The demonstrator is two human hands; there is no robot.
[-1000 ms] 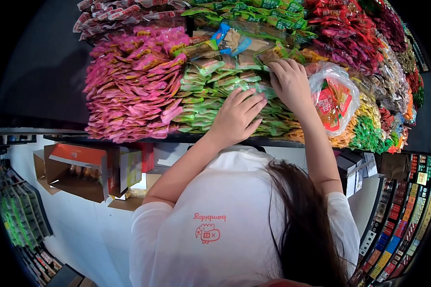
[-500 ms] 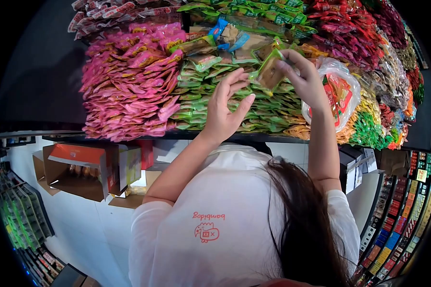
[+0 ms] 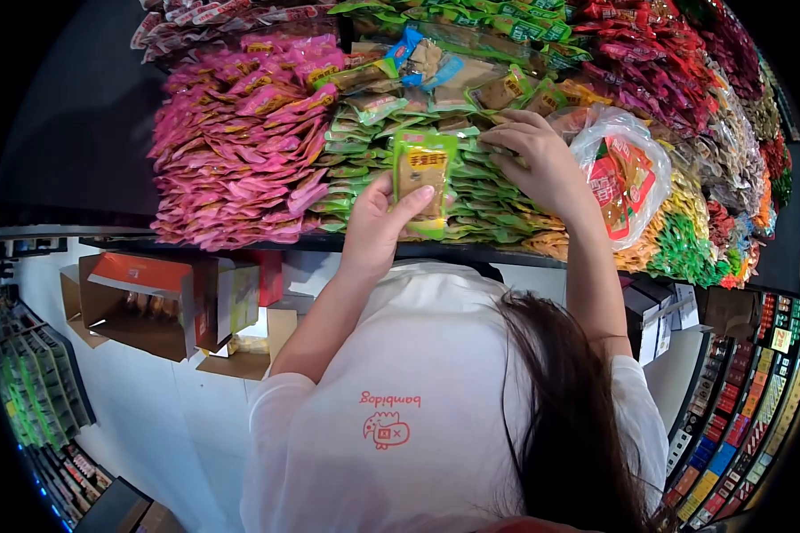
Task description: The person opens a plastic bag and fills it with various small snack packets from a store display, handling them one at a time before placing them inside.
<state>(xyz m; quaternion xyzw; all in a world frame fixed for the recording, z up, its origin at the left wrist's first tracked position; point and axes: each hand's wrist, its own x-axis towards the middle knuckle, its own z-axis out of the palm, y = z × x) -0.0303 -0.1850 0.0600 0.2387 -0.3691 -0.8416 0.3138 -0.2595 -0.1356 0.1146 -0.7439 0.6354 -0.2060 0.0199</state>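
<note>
In my left hand (image 3: 375, 222) is a small green-and-yellow snack packet (image 3: 424, 182), upright, with a clear window showing brown dried tofu. My thumb presses across its front. To its right, my right hand (image 3: 538, 160) hovers with slightly bent fingers apart and nothing visible in them. Beneath both hands lie stacked rows of similar green packets (image 3: 498, 200). Several loose packets lie on top just beyond, among them a blue-edged packet (image 3: 431, 67) and a green packet with a brown filling (image 3: 500, 89).
Pink packets (image 3: 240, 151) are piled on the left. A clear plastic bag with red packets (image 3: 627, 182) sits right of my right hand. Red packets (image 3: 649, 53) lie at the far right. Below the counter edge stand an open cardboard box (image 3: 142, 298) and shelves of small boxes (image 3: 738, 400).
The green packet has passed from my right hand to my left and now faces me upright. My left hand closed on it, moving down and left; my right hand let go and lowered slightly.
</note>
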